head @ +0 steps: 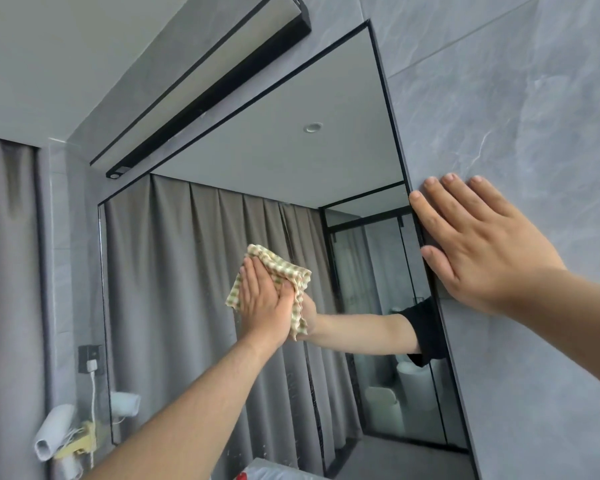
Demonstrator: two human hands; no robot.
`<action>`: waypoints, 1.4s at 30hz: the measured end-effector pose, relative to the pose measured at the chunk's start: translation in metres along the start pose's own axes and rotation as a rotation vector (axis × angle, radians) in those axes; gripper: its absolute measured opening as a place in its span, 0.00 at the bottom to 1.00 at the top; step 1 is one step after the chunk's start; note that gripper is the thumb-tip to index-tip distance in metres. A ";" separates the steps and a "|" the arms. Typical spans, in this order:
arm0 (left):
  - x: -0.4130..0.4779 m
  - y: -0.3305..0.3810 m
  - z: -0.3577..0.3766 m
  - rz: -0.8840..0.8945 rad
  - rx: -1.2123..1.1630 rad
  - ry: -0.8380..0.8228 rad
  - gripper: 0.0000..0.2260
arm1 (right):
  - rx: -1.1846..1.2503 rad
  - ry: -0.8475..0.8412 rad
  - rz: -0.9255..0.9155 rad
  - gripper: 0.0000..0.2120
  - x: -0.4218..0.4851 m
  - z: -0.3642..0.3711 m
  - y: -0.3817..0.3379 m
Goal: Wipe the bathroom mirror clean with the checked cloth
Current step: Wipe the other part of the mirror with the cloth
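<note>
The black-framed bathroom mirror (274,161) fills the middle of the view and reflects grey curtains, a ceiling and a glass shower. My left hand (264,303) presses the beige-and-green checked cloth (284,271) flat against the glass near the mirror's centre, palm on the cloth, fingers pointing up. The cloth's edges stick out above and to the right of the hand. My right hand (478,244) lies flat and spread on the grey wall tile, its thumb and fingertip touching the mirror's right frame. It holds nothing.
A black light bar (208,95) hangs above the mirror. At the lower left are a wall socket (90,358) with a white plug and cable and a white hair dryer (54,431). Grey marbled tile (516,98) covers the right wall; a grey curtain (7,271) hangs at the left.
</note>
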State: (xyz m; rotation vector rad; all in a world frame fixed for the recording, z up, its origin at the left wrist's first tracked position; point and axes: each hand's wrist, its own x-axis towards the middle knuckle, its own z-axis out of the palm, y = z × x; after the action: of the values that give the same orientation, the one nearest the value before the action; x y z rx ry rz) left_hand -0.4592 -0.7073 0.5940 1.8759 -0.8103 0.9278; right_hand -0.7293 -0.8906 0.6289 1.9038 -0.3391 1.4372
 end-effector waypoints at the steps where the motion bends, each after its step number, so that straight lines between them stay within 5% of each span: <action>1: -0.005 0.002 0.002 -0.005 -0.006 0.000 0.36 | -0.014 -0.008 -0.016 0.32 -0.005 0.000 0.001; 10: -0.024 0.023 0.006 -0.100 -0.011 -0.034 0.35 | -0.001 -0.008 -0.009 0.33 -0.008 0.000 -0.001; 19: 0.108 0.061 -0.038 -0.183 -0.143 0.105 0.35 | -0.024 0.022 0.006 0.33 -0.008 0.004 -0.002; 25: 0.099 0.099 -0.036 0.069 -0.046 0.102 0.36 | -0.031 0.028 0.000 0.32 -0.008 0.003 0.000; 36: -0.094 0.003 0.033 0.594 0.311 -0.138 0.40 | -0.030 0.019 0.006 0.32 -0.008 0.002 -0.002; 42: -0.068 0.011 0.023 0.691 0.355 -0.158 0.43 | -0.024 0.013 0.011 0.32 -0.009 0.001 -0.002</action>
State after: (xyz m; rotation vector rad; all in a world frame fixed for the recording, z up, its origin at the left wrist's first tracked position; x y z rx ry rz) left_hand -0.4969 -0.7208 0.5332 2.0135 -1.5276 1.4255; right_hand -0.7303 -0.8921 0.6201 1.8748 -0.3601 1.4463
